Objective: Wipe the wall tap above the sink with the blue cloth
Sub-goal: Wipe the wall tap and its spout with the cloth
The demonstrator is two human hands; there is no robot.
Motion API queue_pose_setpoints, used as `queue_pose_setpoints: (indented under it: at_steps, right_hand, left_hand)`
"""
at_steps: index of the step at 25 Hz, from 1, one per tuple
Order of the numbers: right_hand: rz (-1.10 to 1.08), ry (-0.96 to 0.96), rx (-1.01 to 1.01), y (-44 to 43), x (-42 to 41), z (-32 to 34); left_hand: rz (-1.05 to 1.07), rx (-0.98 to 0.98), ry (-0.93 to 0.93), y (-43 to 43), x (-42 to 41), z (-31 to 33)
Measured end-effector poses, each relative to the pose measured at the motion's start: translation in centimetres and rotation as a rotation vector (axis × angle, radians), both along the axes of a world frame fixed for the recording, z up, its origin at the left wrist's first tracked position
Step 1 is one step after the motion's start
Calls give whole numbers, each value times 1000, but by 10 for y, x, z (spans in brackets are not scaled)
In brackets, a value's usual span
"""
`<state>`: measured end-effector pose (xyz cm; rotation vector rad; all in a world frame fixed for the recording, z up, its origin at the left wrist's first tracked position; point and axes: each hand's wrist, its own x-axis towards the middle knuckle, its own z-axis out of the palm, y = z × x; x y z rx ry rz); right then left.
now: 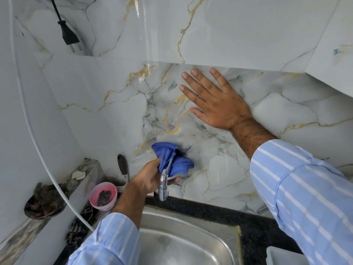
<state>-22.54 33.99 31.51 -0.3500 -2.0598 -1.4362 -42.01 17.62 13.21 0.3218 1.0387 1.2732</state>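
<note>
A chrome wall tap (163,185) sticks out of the marble wall above the steel sink (183,243). Its spout end points down over the basin. The blue cloth (172,161) is bunched around the tap's upper part, close to the wall. My left hand (152,178) grips the cloth from the left, fingers wrapped under it. The tap's body and handle are hidden by the cloth. My right hand (214,102) lies flat on the marble wall, up and right of the tap, fingers spread, holding nothing.
A pink bowl (103,196) with a steel scrubber stands left of the sink. A dark-handled tool (122,167) leans on the wall behind it. A black plug (69,35) hangs at top left. A white cord (45,165) runs down the left wall. A white container (282,255) sits at bottom right.
</note>
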Motion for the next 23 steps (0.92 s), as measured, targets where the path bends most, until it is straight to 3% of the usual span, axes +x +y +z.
queue_pose_setpoints:
  at_steps: [3,6,8,10,12,13,17,19,23]
  right_hand:
    - [-4,-12,1,0,2,-1]
    - [-11,-26,19,0,0,0]
    - [-20,-26,25,-2,1,0]
    - [-19,-23,37,-2,1,1]
    - [-16,-24,41,-4,1,0]
    - [-22,-20,45,-4,1,0]
    - [-34,-10,55,-5,1,2]
    - [-29,-16,51,-6,1,3]
    - [-25,-12,37,-5,2,2]
  left_hand:
    - [-28,65,-186,-3,3,-18]
    - [-79,8,-43,7,-6,0]
    - [-53,-86,285,14,-7,22]
    - [-13,-163,816,23,-1,48]
    - [-156,-276,1302,31,17,65]
    - [-247,-352,1397,36,29,69]
    - [-474,-470,1547,35,40,48]
    - [-458,-349,1533,24,31,48]
    - [-169,-39,1225,-24,17,33]
